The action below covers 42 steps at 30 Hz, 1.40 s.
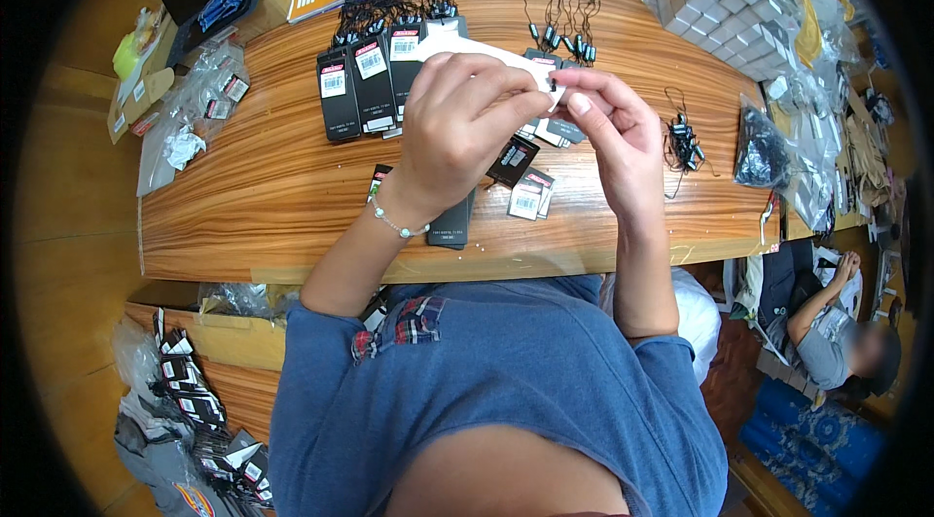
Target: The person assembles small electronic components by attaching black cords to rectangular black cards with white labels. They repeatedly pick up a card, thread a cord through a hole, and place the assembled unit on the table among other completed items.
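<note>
Above the table, my left hand (pixel 465 118) is closed on a white card tag (pixel 501 56). My right hand (pixel 615 123) pinches the tag's right corner, where a small black piece (pixel 553 85) shows; most of that piece is hidden by my fingers. Left of my hands lies a fanned row of black hang tags (pixel 373 89) with white barcode stickers and black strings. Under my hands are more black tags (pixel 514 161) and a small stack of stickered tags (pixel 530 194). Further black tags (pixel 449 225) lie partly beneath my left wrist.
Black string loops with small plastic ends lie in a bunch (pixel 564 26) at the back and another (pixel 685 142) at right. A plastic-wrapped stack of white boxes (pixel 725 6) stands back right, a bag of black strings (pixel 762 147) below it. A person (pixel 837 342) sits at far right.
</note>
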Tool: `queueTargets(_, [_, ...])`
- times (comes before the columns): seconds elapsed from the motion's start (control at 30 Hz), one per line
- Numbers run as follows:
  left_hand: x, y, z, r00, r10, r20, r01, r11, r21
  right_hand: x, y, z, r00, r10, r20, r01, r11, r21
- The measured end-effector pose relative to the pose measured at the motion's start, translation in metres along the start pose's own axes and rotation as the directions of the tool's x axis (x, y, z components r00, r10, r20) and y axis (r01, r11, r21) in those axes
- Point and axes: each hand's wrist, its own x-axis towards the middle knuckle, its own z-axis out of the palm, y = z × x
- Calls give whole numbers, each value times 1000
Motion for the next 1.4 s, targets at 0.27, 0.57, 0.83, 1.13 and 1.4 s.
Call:
queueTargets(0.27, [-6,-6,4,991,132,36,-128,987,-97,4,17,0,983,16,-183,21,980,198])
queueTargets(0.57, [-21,-2,6,920,-375,117,382,787,-485,25,12,-24,968,-237,81,77,587,806])
queueTargets(0.83, [-17,14,16,796,-551,252,582,580,-570,23,11,-8,980,-176,89,-4,433,901])
queueTargets(1.13, [-21,8,24,846,-525,99,494,698,-519,15,3,-15,969,-244,42,163,758,631])
queueTargets(1.4, [-24,17,32,636,-583,505,700,161,-695,9,-1,-10,978,-209,30,149,784,602])
